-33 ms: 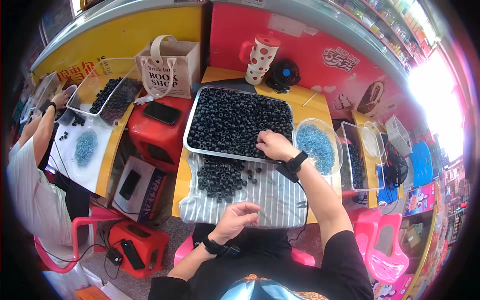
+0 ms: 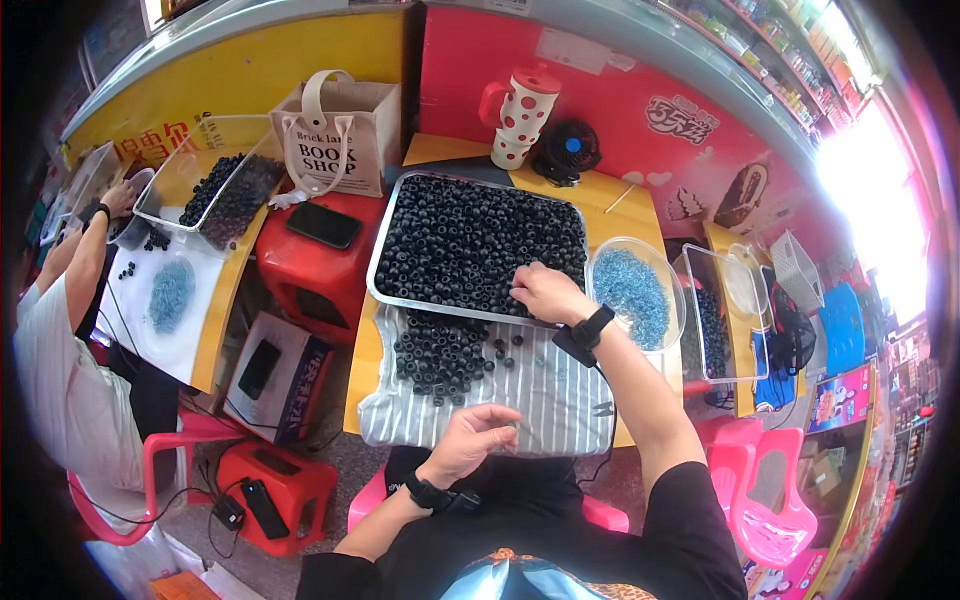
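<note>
A clear rectangular tray (image 2: 376, 262) full of small black ring-like pieces (image 2: 470, 240) stands on the wooden table. My right hand (image 2: 552, 294) reaches over its near right part, fingers bent and together among the pieces; what they pinch is hidden. Low over the striped cloth (image 2: 540, 385), my left hand (image 2: 470, 440) has its thumb and fingers drawn together. Anything between those fingertips is too small to name. More black pieces (image 2: 440, 355) lie heaped on the cloth before the tray. Right of the tray, a round clear tub (image 2: 680, 300) holds tiny light-blue pieces (image 2: 630, 295).
A small dark-tipped tool (image 2: 603, 409) lies on the cloth. Behind the tray stand a dotted cup (image 2: 525, 105) and a black fan (image 2: 570, 150). On the left are a red stool (image 2: 285, 240) with a phone (image 2: 323, 227), and a co-worker's arm (image 2: 85, 270) at another table.
</note>
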Tool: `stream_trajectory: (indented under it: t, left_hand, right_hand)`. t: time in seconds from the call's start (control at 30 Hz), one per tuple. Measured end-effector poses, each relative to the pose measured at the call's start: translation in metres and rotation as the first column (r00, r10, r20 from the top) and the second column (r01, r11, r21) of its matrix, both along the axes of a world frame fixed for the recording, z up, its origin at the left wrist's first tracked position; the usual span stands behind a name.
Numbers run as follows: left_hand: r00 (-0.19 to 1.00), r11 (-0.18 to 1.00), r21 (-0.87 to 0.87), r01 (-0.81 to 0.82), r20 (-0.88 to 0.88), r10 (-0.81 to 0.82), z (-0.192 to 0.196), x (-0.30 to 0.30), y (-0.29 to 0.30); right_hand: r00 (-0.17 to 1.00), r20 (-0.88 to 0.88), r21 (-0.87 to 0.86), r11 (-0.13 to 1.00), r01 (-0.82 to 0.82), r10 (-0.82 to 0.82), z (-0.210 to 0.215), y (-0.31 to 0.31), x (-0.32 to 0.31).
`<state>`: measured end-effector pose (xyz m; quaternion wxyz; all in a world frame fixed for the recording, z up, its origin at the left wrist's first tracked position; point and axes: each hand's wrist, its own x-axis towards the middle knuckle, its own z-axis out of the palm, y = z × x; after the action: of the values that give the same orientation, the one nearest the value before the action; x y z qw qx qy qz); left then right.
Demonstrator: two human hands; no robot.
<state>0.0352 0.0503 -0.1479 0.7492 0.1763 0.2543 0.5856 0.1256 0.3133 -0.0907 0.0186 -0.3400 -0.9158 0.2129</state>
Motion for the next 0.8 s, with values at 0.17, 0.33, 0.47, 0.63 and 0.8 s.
stream_trajectory:
  t: [0.17,0.33,0.47,0.63,0.8]
  left_hand:
    - [1.000,1.000,-0.005,0.002,-0.003,-0.002,-0.004,0.001,0.001]
    - [1.000,1.000,0.014,-0.002,0.012,0.002,-0.005,0.002,0.001]
    - [1.000,0.999,0.040,-0.015,0.011,0.014,-0.007,0.002,0.001]
    - [1.000,0.998,0.053,-0.021,0.009,0.021,-0.010,0.003,0.000]
    - [1.000,0.998,0.050,-0.024,-0.009,0.024,-0.005,0.004,0.001]
  right_hand:
    - [0.994,-0.112,-0.067,0.998,-0.010,0.002,0.003,-0.017,-0.004]
    - [0.978,-0.207,-0.053,0.998,-0.032,0.020,-0.004,-0.035,-0.007]
    - [0.971,-0.238,0.000,1.000,0.005,-0.004,-0.003,-0.040,-0.007]
    - [0.944,-0.325,-0.165,0.986,0.005,-0.059,-0.009,-0.027,-0.005]
    - [0.929,-0.336,-0.462,0.887,-0.016,-0.158,-0.009,-0.012,-0.002]
